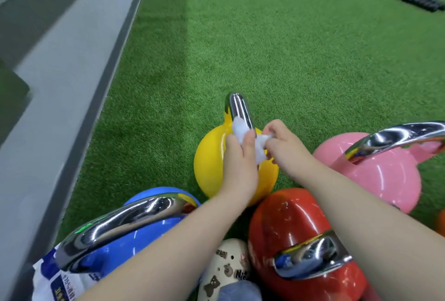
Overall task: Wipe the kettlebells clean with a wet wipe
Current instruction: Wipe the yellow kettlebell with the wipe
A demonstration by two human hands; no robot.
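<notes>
Yellow kettlebell (212,156) stands upright on green turf, chrome handle (238,110) wrapped by crumpled white wet wipe (240,129); blue (134,247), red (296,233), pink (382,175) kettlebells cluster near it.

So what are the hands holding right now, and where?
Both hold the wet wipe: left hand presses one end against the yellow kettlebell's handle, right hand pinches the other end.

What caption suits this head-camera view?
Both hands, left and right, hold a white wet wipe at the yellow kettlebell's chrome handle.

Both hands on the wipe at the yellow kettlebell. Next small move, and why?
Probably slide the wet wipe up the chrome handle of the yellow kettlebell. The left hand presses it low on the handle, the right hand pinches its other end, and the handle's top is bare.
</notes>
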